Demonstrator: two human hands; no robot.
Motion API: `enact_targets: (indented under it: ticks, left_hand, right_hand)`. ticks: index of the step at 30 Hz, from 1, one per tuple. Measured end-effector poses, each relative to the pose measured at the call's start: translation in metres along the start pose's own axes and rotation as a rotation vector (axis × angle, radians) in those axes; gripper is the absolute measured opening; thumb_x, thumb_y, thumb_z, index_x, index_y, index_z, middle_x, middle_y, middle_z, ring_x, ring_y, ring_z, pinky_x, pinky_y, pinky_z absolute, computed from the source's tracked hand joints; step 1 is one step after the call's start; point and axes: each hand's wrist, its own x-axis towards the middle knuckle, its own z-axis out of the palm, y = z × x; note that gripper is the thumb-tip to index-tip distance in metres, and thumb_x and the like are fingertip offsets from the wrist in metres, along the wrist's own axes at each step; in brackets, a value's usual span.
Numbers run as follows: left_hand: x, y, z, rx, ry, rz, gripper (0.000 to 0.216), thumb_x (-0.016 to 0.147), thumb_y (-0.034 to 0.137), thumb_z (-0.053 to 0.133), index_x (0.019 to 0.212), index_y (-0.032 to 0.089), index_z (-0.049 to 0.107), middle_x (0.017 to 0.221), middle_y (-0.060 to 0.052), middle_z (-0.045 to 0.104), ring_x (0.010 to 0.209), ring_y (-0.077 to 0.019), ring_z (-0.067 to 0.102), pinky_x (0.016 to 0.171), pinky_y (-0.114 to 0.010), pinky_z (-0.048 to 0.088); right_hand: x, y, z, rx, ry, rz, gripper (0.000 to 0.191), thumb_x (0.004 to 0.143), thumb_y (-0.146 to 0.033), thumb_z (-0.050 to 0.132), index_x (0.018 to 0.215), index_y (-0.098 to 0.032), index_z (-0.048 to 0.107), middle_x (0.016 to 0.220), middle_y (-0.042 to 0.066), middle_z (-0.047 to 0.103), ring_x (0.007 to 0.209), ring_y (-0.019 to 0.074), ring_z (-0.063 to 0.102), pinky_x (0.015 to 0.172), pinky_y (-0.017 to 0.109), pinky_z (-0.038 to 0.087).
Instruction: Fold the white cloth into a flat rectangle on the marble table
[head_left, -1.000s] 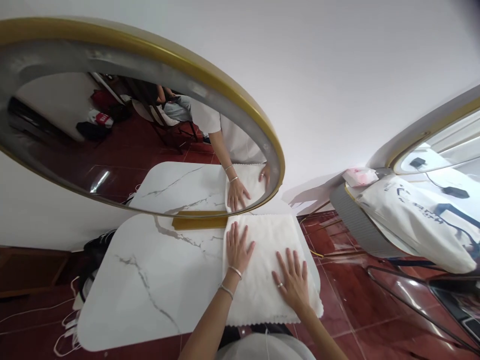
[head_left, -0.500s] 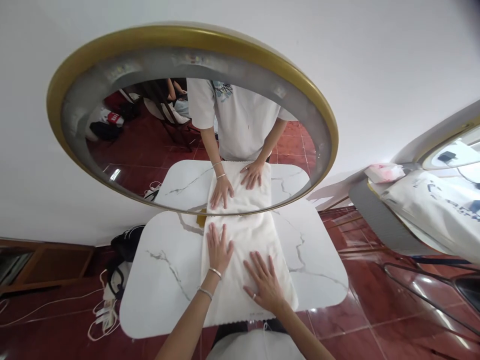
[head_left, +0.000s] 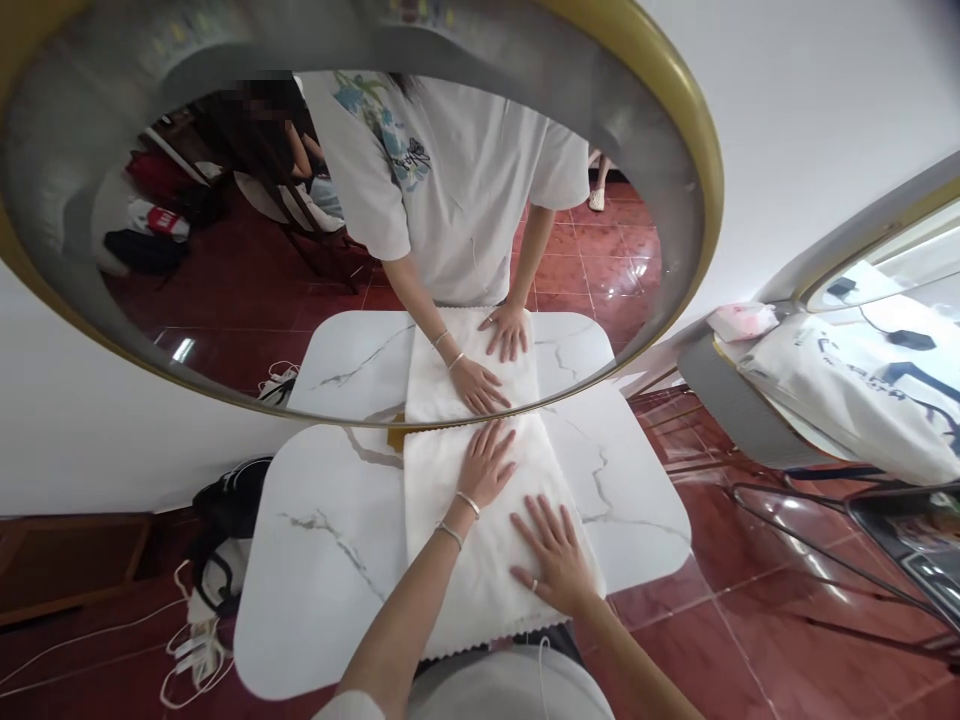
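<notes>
Cloth [head_left: 480,530] is lying folded in a long white strip down the middle of the table [head_left: 322,560], its far end reaching the foot of the mirror [head_left: 660,120] and its scalloped near edge hanging just over the table's near side. We are pressing both palms flat on it. Our left hand [head_left: 486,468] is resting farther up the strip, fingers spread wide and pointing toward the mirror, two thin bangles sitting at the wrist. Our right hand [head_left: 553,560] is lying nearer to us on the cloth's right half, fingers likewise splayed, a ring showing on one of them. Neither hand is gripping anything; both are simply lying open on the fabric.

We are seeing the marble tabletop bare on either side of the cloth. The round, gold-rimmed mirror is standing upright at the far edge, filling most of the upper view and reflecting our arms, the cloth and a white T-shirt. Beyond the right side of the table a white bag [head_left: 847,400] with dark print is leaning against a second framed mirror, with what may be a pink packet [head_left: 739,320] beside it, too small to tell. Left of the table, on the red tiled floor, a black bag [head_left: 225,505] and white cords [head_left: 187,650] are lying near the wall.
</notes>
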Motion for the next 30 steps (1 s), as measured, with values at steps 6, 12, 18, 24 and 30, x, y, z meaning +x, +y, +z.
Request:
enact_targets:
  ticks: [6,12,18,24,30]
  left_hand:
    - [-0.050,-0.064,-0.036,0.049,0.010,0.007,0.058,0.094,0.038,0.044,0.147,0.022,0.029,0.154,-0.009,0.029,0.143,-0.0244,0.023,0.114,-0.045,0.027]
    - [-0.057,-0.070,-0.036,0.069,-0.008,-0.027,0.060,0.091,0.016,0.034,0.149,0.011,0.020,0.152,-0.015,0.033,0.143,-0.0240,0.022,0.115,-0.048,0.026]
    - [-0.015,-0.011,-0.005,-0.016,-0.076,0.130,0.055,0.091,0.025,0.042,0.145,0.022,0.032,0.156,-0.008,0.026,0.145,-0.0225,0.016,0.117,-0.047,0.021]
    - [-0.016,0.006,-0.003,-0.066,-0.046,0.105,0.066,0.089,0.046,0.051,0.146,0.022,0.029,0.158,-0.010,0.016,0.146,-0.0248,0.012,0.117,-0.047,0.017]
    - [-0.064,-0.045,-0.032,-0.021,-0.059,0.041,0.065,0.089,0.043,0.052,0.147,0.024,0.028,0.158,-0.010,0.016,0.146,-0.0249,0.011,0.117,-0.048,0.018]
  right_hand:
    - [0.031,-0.070,0.017,0.063,-0.006,-0.068,0.083,0.086,-0.068,0.041,0.151,-0.028,0.010,0.158,0.009,0.010,0.145,0.0340,0.008,0.112,0.059,0.008]
    - [0.047,-0.099,0.026,0.077,0.027,-0.027,0.078,0.088,-0.065,0.041,0.151,-0.030,0.012,0.158,0.006,0.012,0.145,0.0316,0.011,0.113,0.056,0.008]
    - [0.020,-0.072,0.024,0.008,0.050,0.089,0.077,0.088,-0.064,0.042,0.151,-0.029,0.015,0.158,0.008,0.015,0.144,0.0315,0.014,0.113,0.055,0.010]
    - [0.000,-0.065,0.020,0.020,0.010,0.028,0.085,0.079,-0.073,0.047,0.150,-0.034,0.018,0.159,0.009,0.003,0.143,0.0431,0.006,0.107,0.068,0.007]
    - [0.023,-0.117,0.032,0.062,-0.021,-0.103,0.089,0.077,-0.076,0.046,0.150,-0.035,0.014,0.159,0.011,0.003,0.141,0.0479,0.000,0.102,0.074,0.002]
